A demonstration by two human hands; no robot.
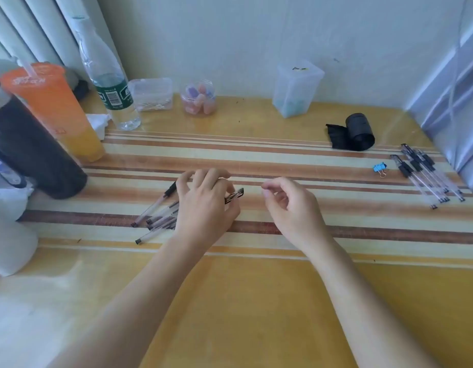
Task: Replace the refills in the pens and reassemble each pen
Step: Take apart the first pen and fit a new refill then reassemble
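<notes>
Left hand (206, 205): palm down, fingers curled round a pen (234, 195); only its black clip end shows past the knuckles. Well left of the black roll (359, 131).
Right hand (291, 205): between left hand and roll, fingers loosely curled, thumb near the forefinger, nothing seen in it.
Loose pens (155, 216): clear barrels with black ends, heaped on the worktop (256, 301) under and beyond the left hand, farther left of the roll.
Second pen group (426, 173): right of the roll and nearer the camera, lying side by side.
Blue binder clip (379, 167): just in front of the roll.
Clear bottle (107, 83): far left of the roll; green label with barcode, text too blurred to read.
Orange cup (52, 107): left of that; white print, unreadable.
</notes>
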